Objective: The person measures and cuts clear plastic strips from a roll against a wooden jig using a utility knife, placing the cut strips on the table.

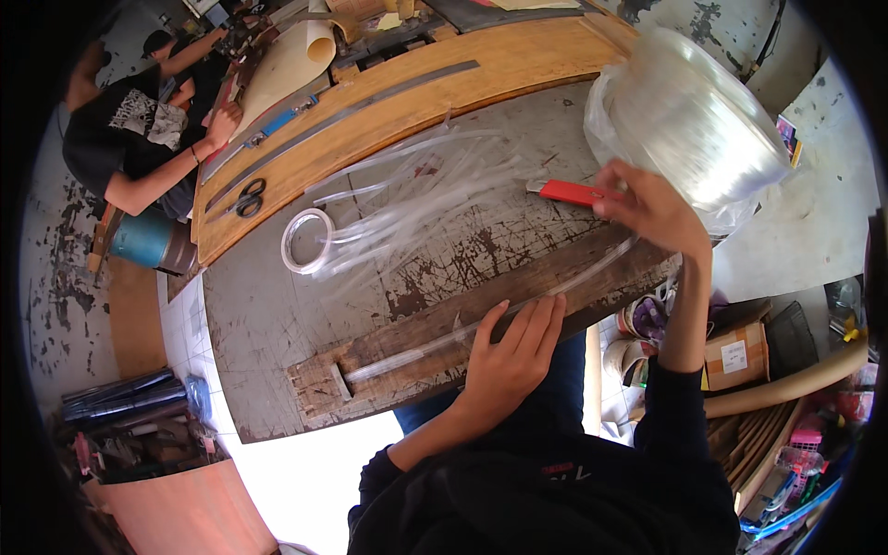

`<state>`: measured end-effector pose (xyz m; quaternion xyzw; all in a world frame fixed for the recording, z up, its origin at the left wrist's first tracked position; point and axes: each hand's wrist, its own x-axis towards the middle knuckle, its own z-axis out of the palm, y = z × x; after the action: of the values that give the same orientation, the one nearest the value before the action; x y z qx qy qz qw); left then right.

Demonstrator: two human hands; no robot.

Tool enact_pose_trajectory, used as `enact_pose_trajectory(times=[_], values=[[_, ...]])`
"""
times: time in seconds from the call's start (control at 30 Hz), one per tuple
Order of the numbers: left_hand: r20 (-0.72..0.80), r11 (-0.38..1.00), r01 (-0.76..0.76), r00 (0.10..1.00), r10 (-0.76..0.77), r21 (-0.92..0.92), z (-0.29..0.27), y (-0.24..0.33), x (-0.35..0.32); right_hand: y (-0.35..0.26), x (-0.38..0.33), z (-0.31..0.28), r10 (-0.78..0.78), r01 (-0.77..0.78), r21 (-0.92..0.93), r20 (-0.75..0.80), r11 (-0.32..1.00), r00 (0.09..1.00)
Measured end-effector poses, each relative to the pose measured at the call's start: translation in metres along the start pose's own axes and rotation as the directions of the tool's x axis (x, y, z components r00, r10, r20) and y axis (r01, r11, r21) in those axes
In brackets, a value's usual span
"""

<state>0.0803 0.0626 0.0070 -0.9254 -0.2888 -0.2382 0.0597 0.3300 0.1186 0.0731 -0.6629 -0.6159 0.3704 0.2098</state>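
Nearest the body, the left grip (509,356) is flat and spread, fingers extended, palm down; it grasps nothing and presses on a clear strip (407,356). The strip lies lengthwise along a worn wooden board (416,331), passing beneath the left fingertips. Its left end lies beside a small metal stop (341,381); its right part reaches toward the right wrist, where its end cannot be made out. The right grip (655,211), raised above that part of the strip, is closed around the rear of a red knife (566,191), blade pointing left. Beyond the board, the worktop (250,324) carries a tape roll (287,245) touching loose clear strips (416,203). A large clear coil (703,120) stands beyond the right grip. Farther out, scissors (249,199) and a metal ruler (370,116) rest on a wooden panel (518,65); a co-worker (139,139) is at the far left.
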Motion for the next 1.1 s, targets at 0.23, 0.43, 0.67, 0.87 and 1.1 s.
enact_pose_trajectory(times=[0.23, 0.43, 0.67, 0.87, 1.1], values=[[-0.039, 1.0, 0.023, 0.999, -0.024, -0.015, 0.005, 0.003, 0.002, 0.02, 0.057, 0.019, -0.288, 0.288, -0.595, 0.098, 0.75, 0.953], [-0.073, 0.998, 0.049, 0.996, -0.051, -0.034, 0.006, 0.001, 0.0, 0.01, 0.013, 0.003, -0.318, 0.312, -0.087, -0.423, 0.946, 0.848], [0.002, 0.975, 0.099, 0.995, -0.101, -0.201, 0.003, -0.001, 0.003, -0.036, -0.107, 0.055, 0.051, -0.042, 0.033, -0.339, 0.999, 0.939], [0.006, 0.987, 0.105, 0.994, -0.105, -0.123, 0.003, -0.001, 0.005, -0.048, -0.119, 0.104, 0.308, -0.334, -0.178, -0.157, 0.926, 0.938], [-0.006, 0.993, 0.097, 0.995, -0.097, -0.06, 0.0, -0.001, 0.009, -0.056, -0.115, 0.107, 0.267, -0.291, -0.159, -0.158, 0.943, 0.951]])
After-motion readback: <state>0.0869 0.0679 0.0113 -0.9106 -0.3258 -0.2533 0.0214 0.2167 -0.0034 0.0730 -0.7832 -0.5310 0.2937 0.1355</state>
